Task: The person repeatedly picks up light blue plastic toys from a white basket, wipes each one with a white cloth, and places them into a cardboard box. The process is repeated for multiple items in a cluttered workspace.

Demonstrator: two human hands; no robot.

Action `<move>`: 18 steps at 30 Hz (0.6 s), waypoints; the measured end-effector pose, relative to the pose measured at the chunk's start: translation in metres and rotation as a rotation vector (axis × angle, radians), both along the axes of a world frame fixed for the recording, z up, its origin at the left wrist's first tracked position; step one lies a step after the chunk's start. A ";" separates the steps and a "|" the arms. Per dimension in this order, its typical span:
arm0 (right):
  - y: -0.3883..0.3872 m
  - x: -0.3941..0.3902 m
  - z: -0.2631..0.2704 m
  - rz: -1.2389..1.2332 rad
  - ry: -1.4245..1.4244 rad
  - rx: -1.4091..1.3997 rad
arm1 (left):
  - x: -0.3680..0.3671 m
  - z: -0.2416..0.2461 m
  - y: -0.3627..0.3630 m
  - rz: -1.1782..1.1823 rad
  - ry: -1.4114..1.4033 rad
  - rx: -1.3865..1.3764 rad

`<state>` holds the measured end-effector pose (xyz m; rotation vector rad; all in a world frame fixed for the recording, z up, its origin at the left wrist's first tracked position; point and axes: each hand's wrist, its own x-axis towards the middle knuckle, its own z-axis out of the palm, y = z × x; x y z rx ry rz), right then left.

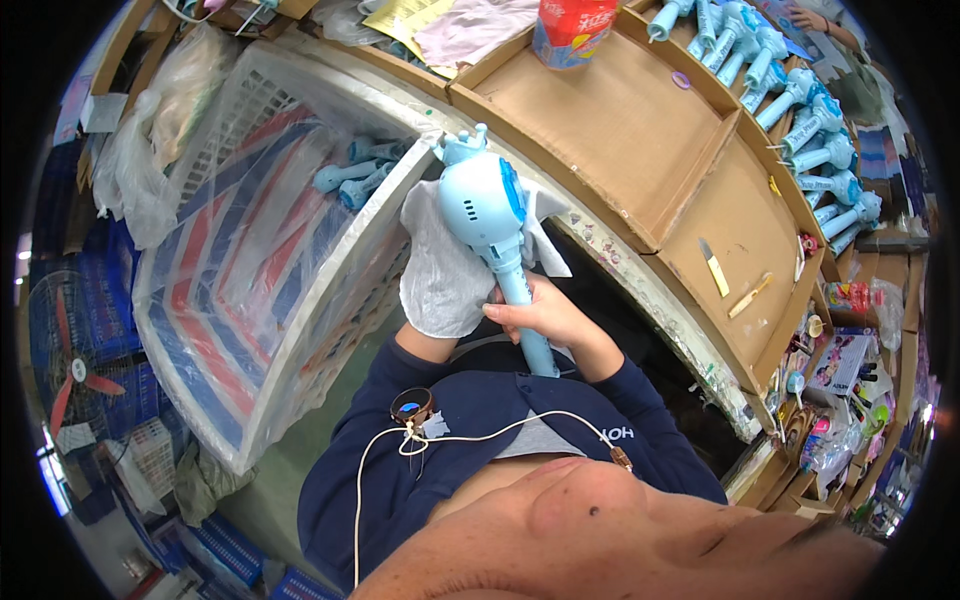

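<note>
A light-blue plastic toy wand [480, 199] with a round head, a small crown and a darker blue front is held up before my chest. My right hand [544, 311] is closed around its handle, the thumb lying across it. A white cloth [442, 277] hangs behind and beside the wand's head and covers my left hand [450, 300], so its fingers are hidden; the cloth is against the head. Similar wands [352, 176] lie in the plastic-lined crate to the left, and several more [806, 135] are lined up at the upper right.
The white crate [330, 300] with striped sheeting stands at my left. Ahead is a divided cardboard tray [600, 127] holding a utility knife [714, 268], a small brush-like tool [750, 295], a purple ring [680, 80] and a red packet [574, 34]. A fan [79, 369] is at far left; a co-worker's hand [808, 19] shows top right.
</note>
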<state>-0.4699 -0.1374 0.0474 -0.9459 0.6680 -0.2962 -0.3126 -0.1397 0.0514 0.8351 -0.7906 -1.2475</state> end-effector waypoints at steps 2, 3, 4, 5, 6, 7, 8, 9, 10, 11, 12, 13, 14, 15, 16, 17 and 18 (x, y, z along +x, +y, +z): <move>0.002 -0.005 -0.002 -0.046 0.092 -0.055 | -0.007 -0.005 0.003 -0.121 0.192 0.035; 0.004 -0.007 -0.001 -0.108 0.086 -0.185 | -0.012 -0.008 0.003 -0.183 0.300 0.055; 0.007 -0.008 0.001 -0.170 0.083 -0.314 | -0.019 -0.011 0.002 -0.250 0.414 0.078; 0.006 -0.016 0.008 -0.109 0.169 -0.393 | -0.025 -0.014 -0.001 -0.309 0.524 0.099; 0.005 -0.023 0.017 -0.040 0.252 -0.474 | -0.031 -0.019 -0.003 -0.352 0.604 0.105; 0.002 -0.032 0.022 -0.034 0.318 -0.804 | -0.035 -0.021 -0.009 -0.391 0.684 0.106; -0.001 -0.048 0.029 -0.065 0.403 -0.785 | -0.040 -0.020 -0.014 -0.419 0.720 0.091; -0.006 -0.070 0.030 -0.099 0.485 -0.764 | -0.048 0.003 -0.017 -0.440 0.852 0.084; -0.012 -0.089 0.029 -0.342 0.546 -0.808 | -0.049 0.009 -0.021 -0.321 0.120 -0.066; -0.023 -0.110 0.030 -0.586 0.600 -0.847 | -0.047 0.013 -0.028 -0.300 -0.028 -0.065; -0.038 -0.138 0.024 -0.645 0.822 -1.029 | -0.045 0.022 -0.032 -0.331 0.037 -0.009; -0.052 -0.168 0.013 -0.701 1.040 -1.207 | -0.043 0.026 -0.035 -0.350 0.050 0.041; -0.060 -0.195 0.006 -0.649 1.274 -1.224 | -0.043 0.031 -0.039 -0.358 -0.002 0.069; -0.064 -0.215 0.000 -0.592 1.513 -1.234 | -0.040 0.024 -0.049 -0.321 -0.476 -0.088; -0.066 -0.227 -0.006 -0.582 1.525 -1.146 | -0.044 0.050 -0.045 -0.325 -0.524 -0.110; -0.068 -0.237 -0.012 -0.574 1.536 -1.058 | -0.048 0.045 -0.049 -0.313 -0.553 -0.138; -0.068 -0.242 -0.014 -0.561 1.541 -0.962 | -0.052 0.043 -0.051 -0.301 -0.585 -0.156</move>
